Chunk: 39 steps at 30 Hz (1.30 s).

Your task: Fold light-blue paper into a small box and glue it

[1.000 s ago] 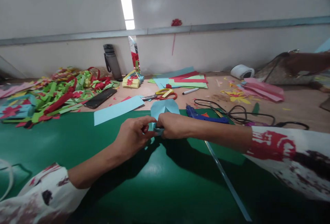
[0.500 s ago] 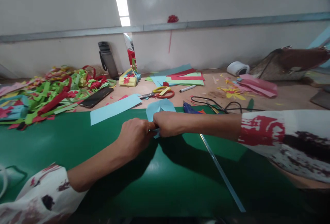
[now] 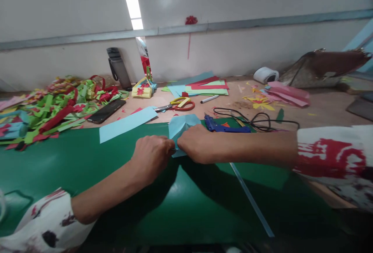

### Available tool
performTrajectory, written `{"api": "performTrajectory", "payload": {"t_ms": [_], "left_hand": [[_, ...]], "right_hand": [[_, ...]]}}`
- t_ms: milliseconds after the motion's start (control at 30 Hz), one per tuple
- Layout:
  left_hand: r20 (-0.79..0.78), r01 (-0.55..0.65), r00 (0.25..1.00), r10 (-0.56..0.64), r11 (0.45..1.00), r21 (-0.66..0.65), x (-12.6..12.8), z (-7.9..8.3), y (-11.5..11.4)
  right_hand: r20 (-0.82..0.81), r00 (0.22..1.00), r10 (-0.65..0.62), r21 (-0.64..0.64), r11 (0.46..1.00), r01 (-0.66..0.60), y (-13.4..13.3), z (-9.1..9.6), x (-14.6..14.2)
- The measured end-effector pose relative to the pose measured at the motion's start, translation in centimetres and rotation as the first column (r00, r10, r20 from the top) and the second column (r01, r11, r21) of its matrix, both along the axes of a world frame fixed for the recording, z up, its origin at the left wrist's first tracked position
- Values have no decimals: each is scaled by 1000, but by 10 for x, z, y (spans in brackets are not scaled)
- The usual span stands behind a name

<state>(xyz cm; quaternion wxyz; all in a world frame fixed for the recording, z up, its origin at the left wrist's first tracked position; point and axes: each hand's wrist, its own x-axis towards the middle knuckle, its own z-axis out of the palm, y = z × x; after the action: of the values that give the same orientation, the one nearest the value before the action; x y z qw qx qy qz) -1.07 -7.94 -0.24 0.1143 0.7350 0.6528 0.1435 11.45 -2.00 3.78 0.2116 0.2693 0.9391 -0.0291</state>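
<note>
A folded piece of light blue paper [image 3: 182,123] is held up over the green mat [image 3: 175,198], between both hands. My left hand [image 3: 153,152] is closed on its near left edge. On the paper's right side, my right hand [image 3: 196,142] has its fingers curled and pressed against it; the fingertips are partly hidden. Just right of the paper lies a blue glue gun [image 3: 224,125], partly behind my right forearm. A flat light blue paper strip [image 3: 128,124] rests to the left, with orange-and-yellow scissors [image 3: 177,104] touching its far end.
A clear glue stick [image 3: 253,202] lies on the mat at right. Along the back are a heap of cut paper [image 3: 62,107], a phone [image 3: 106,111], a bottle [image 3: 119,68], a small yellow paper basket [image 3: 142,92], coloured sheets [image 3: 204,84], a marker [image 3: 209,99], a black cord [image 3: 256,121] and a bag [image 3: 320,70].
My right hand has shifted slightly nearer and right along the folded blue paper, so more of the paper shows. The glue gun is more exposed. My left hand keeps its grip.
</note>
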Motion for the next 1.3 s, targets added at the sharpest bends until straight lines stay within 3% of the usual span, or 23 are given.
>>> {"api": "performTrajectory", "payload": {"t_ms": [133, 200, 300, 433, 567, 667, 767, 900, 1033, 1167, 1300], "left_hand": [[-364, 30, 931, -15, 999, 37, -2, 4, -2], [-410, 50, 912, -27, 998, 45, -6, 6, -3], [-406, 72, 912, -52, 997, 35, -10, 10, -2], [-443, 105, 895, -53, 990, 92, -7, 15, -1], [-454, 214, 888, -73, 939, 268, 12, 23, -5], [-327, 195, 934, -146, 973, 121, 27, 26, -1], [-338, 150, 925, -174, 984, -98, 35, 21, 13], [-314, 158, 928, -202, 974, -162, 36, 12, 34], [-265, 160, 941, -212, 966, -203, 35, 9, 46], [-206, 185, 951, -232, 956, -226, 36, 8, 48], [-85, 246, 958, -274, 936, -252, 36, 9, 44]], "right_hand": [[-70, 994, 87, 46, 995, -84, -4, 4, 19], [-174, 973, 150, 160, 979, -123, -2, 5, 33], [-292, 944, 154, 300, 952, -62, 3, 2, 52], [-423, 897, 125, 333, 943, 26, 6, -12, 67], [-527, 846, 82, 273, 959, 77, 4, -24, 69], [-577, 813, 81, 223, 973, 61, 5, -28, 66], [-681, 732, 20, 112, 991, 78, 8, -30, 64], [-787, 598, -152, -100, 988, 119, 17, -32, 65], [-805, 511, -300, -195, 948, 251, 30, -33, 74], [-780, 488, -392, -251, 910, 329, 35, -37, 77], [-770, 504, -391, -261, 914, 310, 33, -41, 72]]}}
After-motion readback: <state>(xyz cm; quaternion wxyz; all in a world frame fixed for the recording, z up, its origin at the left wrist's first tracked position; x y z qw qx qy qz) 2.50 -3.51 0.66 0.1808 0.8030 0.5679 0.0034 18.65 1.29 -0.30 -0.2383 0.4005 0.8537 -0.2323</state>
